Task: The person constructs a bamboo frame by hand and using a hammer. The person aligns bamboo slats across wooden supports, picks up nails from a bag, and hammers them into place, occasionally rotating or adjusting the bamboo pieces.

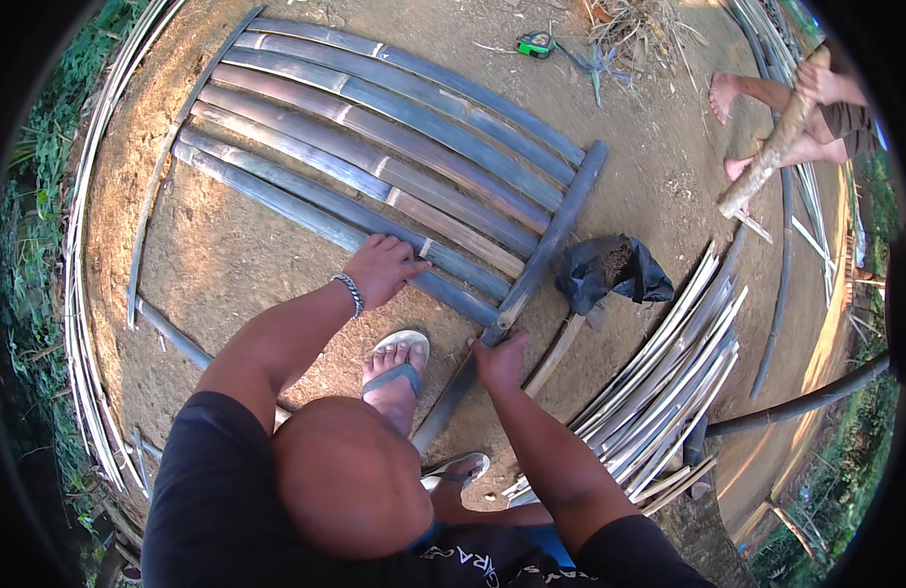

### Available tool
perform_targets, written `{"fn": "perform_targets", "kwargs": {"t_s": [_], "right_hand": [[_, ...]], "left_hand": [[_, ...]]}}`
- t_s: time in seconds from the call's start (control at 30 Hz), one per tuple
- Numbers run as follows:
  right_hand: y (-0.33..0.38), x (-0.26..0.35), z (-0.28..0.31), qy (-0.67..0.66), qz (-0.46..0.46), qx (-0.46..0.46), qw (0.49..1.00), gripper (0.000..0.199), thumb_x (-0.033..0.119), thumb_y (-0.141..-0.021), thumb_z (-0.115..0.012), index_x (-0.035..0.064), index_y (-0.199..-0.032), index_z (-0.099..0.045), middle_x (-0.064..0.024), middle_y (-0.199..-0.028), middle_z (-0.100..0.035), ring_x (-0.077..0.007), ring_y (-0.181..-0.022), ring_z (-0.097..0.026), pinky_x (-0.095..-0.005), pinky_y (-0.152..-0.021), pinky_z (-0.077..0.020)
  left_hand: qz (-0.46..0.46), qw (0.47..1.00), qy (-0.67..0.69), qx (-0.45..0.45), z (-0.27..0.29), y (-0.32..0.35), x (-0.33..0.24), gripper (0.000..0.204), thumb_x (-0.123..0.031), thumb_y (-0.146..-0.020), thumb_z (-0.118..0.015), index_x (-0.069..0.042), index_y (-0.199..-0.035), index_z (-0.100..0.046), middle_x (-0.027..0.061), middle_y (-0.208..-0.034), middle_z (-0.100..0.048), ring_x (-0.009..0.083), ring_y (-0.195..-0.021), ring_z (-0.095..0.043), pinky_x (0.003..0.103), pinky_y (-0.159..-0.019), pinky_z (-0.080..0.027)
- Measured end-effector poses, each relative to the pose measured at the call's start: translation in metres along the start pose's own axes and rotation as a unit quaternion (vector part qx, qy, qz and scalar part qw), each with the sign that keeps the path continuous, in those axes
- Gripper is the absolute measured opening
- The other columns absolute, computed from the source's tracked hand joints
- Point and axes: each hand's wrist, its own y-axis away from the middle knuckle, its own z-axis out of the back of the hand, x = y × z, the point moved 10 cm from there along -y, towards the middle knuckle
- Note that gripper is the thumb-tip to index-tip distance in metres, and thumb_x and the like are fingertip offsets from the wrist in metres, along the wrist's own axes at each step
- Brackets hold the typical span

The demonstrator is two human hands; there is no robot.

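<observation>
A frame of split bamboo slats (365, 116) lies on the ground before me, the slats side by side with their right ends meeting a thick round bamboo pole (563, 233). My left hand (382, 271) is closed over the nearest bamboo slat (276, 199), its fingers bent across the slat near its right part. Lower right, my right hand (500, 360) grips the thick pole just below where the nearest slat meets it. At the far left, a thin bamboo strip (162, 157) runs across the slats' other ends.
A black plastic bag (610, 274) stands right of the pole, near a bundle of bamboo strips (659, 372). A green tape measure (536, 44) lies beyond the frame. At the upper right, another person's hand (818, 84) holds a wooden stick (774, 147). Long poles line the left edge.
</observation>
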Motion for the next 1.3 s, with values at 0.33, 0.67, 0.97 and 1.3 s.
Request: {"fn": "perform_targets", "kwargs": {"t_s": [0.33,0.67,0.97,1.3], "right_hand": [[-0.006,-0.032,-0.012,-0.072,-0.004,0.039,0.997,0.087,0.023,-0.073,-0.092,-0.0020,-0.138,-0.039,-0.0214,-0.103,-0.068,-0.0354,-0.094,-0.070,-0.0439,-0.086,-0.0546],[-0.001,-0.031,-0.012,-0.060,0.030,0.037,0.997,0.086,0.021,-0.075,-0.091,-0.0025,-0.139,-0.038,-0.0179,-0.096,-0.066,-0.0328,-0.086,-0.069,-0.0445,-0.077,-0.0552],[0.004,-0.020,-0.010,-0.051,0.006,0.091,0.995,0.080,0.018,-0.081,-0.088,-0.0007,-0.140,-0.037,-0.0116,-0.098,-0.065,-0.0227,-0.085,-0.066,-0.0370,-0.078,-0.0559],[-0.005,-0.029,-0.012,-0.068,-0.002,0.096,0.993,0.091,0.029,-0.081,-0.085,0.0029,-0.152,-0.035,-0.0127,-0.098,-0.066,-0.0298,-0.089,-0.068,-0.0423,-0.081,-0.0542]], "left_hand": [[0.008,1.000,-0.004,-0.029,0.004,0.005,0.000,0.049,-0.030,-0.087,-0.075,-0.025,-0.135,-0.068,0.0030,-0.117,-0.061,0.0241,-0.117,-0.054,0.043,-0.110,-0.037],[0.008,1.000,-0.006,-0.026,0.007,-0.009,-0.013,0.045,-0.032,-0.084,-0.077,-0.020,-0.127,-0.072,-0.0019,-0.113,-0.066,0.0214,-0.116,-0.055,0.040,-0.104,-0.040],[-0.013,0.999,0.029,-0.037,-0.004,-0.014,-0.028,0.045,-0.030,-0.084,-0.077,-0.017,-0.127,-0.071,-0.0018,-0.117,-0.066,0.0206,-0.115,-0.054,0.039,-0.104,-0.040],[0.006,0.997,0.056,-0.049,-0.001,-0.015,-0.023,0.048,-0.028,-0.078,-0.082,-0.015,-0.123,-0.073,0.0016,-0.115,-0.068,0.0234,-0.115,-0.058,0.041,-0.106,-0.042]]}}
